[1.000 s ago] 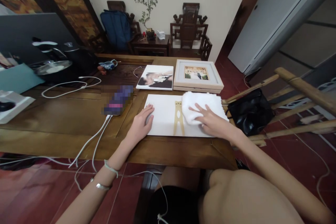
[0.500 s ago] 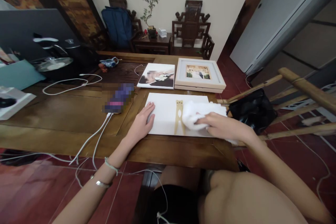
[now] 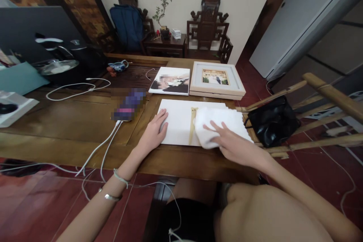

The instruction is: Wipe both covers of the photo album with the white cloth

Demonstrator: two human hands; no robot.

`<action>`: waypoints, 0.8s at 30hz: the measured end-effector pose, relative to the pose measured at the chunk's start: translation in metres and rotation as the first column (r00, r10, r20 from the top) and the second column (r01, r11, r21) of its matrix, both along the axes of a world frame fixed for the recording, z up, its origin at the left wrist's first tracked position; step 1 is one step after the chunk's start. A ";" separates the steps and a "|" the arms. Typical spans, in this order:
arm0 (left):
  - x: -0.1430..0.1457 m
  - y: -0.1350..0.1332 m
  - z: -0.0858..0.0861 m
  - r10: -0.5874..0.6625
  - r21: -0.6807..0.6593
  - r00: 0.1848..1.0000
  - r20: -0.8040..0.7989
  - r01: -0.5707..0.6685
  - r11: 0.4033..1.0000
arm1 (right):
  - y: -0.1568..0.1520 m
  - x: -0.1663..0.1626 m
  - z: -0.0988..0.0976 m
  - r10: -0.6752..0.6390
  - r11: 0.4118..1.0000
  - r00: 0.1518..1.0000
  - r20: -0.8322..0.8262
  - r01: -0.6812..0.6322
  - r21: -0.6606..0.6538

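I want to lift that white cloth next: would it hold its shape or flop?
The folded white cloth probably flops: it bunches softly under the right hand. Likely light, and apt to slide on the smooth white board.

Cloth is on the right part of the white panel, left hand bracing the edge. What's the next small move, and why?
Probably slide the white cloth leftward under the right hand: the white panel between it and the bracing left hand lies uncovered.
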State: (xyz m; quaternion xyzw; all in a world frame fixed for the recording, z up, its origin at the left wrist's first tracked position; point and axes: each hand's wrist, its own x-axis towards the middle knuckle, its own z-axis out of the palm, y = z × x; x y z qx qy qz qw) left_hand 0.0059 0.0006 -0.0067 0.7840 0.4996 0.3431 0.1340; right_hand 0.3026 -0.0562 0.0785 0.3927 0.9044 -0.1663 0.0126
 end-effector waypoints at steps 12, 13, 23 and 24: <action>0.001 0.000 0.002 -0.007 -0.018 1.000 -0.010 0.007 1.000 | 0.035 0.005 0.043 0.004 0.981 1.000 -0.028 -0.010 -0.194; 0.000 0.000 0.002 -0.005 -0.020 1.000 -0.010 0.005 1.000 | 0.048 0.000 0.041 0.005 0.986 0.999 -0.032 -0.010 -0.167; -0.001 -0.001 0.003 0.000 -0.029 1.000 -0.001 0.000 1.000 | 0.085 -0.057 -0.004 -0.065 0.995 0.997 0.032 0.062 0.076; -0.001 -0.001 0.003 -0.002 -0.030 1.000 0.001 0.002 1.000 | 0.075 -0.059 -0.005 -0.054 0.996 0.997 0.049 0.051 0.069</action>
